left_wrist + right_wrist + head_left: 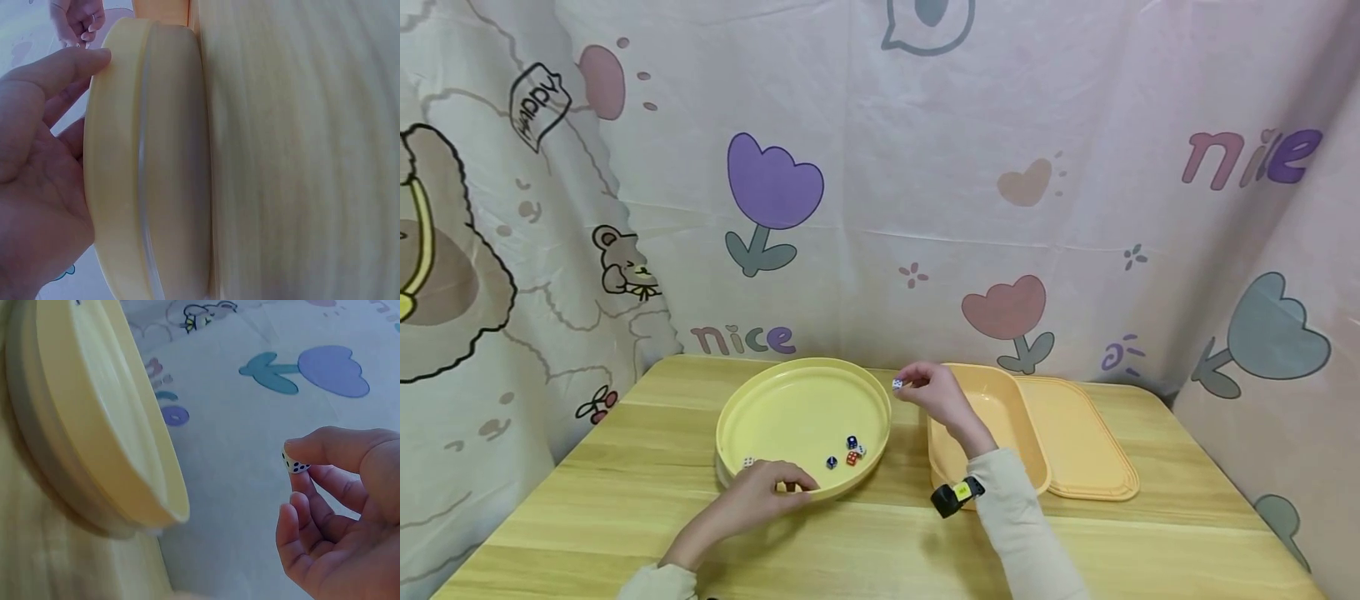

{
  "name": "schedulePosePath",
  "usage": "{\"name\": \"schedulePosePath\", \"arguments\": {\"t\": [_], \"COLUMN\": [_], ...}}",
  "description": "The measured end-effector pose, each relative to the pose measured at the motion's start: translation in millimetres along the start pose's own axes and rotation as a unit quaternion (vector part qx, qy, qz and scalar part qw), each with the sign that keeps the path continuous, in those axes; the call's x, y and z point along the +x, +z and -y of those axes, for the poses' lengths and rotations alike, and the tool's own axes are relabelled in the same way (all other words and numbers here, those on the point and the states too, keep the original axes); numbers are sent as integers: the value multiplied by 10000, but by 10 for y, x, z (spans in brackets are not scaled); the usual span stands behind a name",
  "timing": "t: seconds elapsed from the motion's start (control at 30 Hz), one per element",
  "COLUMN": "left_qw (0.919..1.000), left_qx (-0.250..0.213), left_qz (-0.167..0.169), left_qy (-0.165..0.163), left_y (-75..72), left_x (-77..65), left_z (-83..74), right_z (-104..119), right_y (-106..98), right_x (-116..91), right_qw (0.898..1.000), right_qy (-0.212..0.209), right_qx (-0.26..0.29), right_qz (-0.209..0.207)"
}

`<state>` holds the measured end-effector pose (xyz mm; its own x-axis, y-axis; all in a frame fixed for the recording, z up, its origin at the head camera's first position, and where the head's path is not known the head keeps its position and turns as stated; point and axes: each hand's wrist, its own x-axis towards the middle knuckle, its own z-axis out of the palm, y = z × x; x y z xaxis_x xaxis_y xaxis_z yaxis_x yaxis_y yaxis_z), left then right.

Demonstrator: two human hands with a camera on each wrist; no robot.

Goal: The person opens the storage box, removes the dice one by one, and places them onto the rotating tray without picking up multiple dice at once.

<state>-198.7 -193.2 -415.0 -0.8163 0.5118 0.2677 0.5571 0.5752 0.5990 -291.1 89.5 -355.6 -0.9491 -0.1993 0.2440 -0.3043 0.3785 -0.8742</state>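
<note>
My right hand (pixel 937 393) pinches a white die (pixel 295 464) with dark pips between thumb and fingertips, raised between the round yellow tray (pixel 727 414) and the orange box. My left hand (pixel 767 492) grips the tray's near rim, its thumb (pixel 94 57) at the rim's edge and the other fingers partly hidden behind the wall. Inside the tray lie two dark blue dice, one die (pixel 852 442) and another die (pixel 831 462), beside a red die (pixel 852 458) and a white die (pixel 861 451). Another white die (pixel 748 462) sits by the left hand's knuckles.
Right of the tray stands the open orange box (pixel 1036 442), partly covered by my right forearm. Its flat lid (pixel 1082 433) lies beside it on the wooden table (pixel 865 550). A patterned curtain (pixel 865 167) hangs behind the table and along both sides.
</note>
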Motion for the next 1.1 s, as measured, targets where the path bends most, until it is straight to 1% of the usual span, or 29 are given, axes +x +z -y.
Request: {"name": "schedulePosePath", "arguments": {"t": [0.07,0.13,0.23,0.37,0.43,0.63,0.93,1.1], "left_qw": [10000,10000,9999,9999,9999,10000,10000,9999], "left_qx": [-21,-49,-84,-87,-98,-88,-68,-26], "left_qz": [25,57,94,70,55,41,34,37], "left_qy": [-13,-28,-84,-33,-9,13,-26,-107], "left_y": [5,11,21,15,5,-6,-9,-9], "left_x": [6,14,26,30,29,23,7,7], "left_z": [-3,-8,-8,-12,-19,-16,-8,-9], "right_z": [-4,-17,-50,-85,-83,-125,-134,-121], "right_y": [70,134,219,299,325,378,391,374], "right_x": [-27,-52,-80,-95,-95,-86,-91,-85], "right_qw": [10000,9999,9989,9960,9953,9946,9941,9944], "right_qy": [-12,-124,-332,-544,-583,-775,-712,-657], "right_qx": [1,-77,-335,-702,-757,-632,-730,-774], "right_qz": [-3,-12,-8,61,137,291,369,299]}}
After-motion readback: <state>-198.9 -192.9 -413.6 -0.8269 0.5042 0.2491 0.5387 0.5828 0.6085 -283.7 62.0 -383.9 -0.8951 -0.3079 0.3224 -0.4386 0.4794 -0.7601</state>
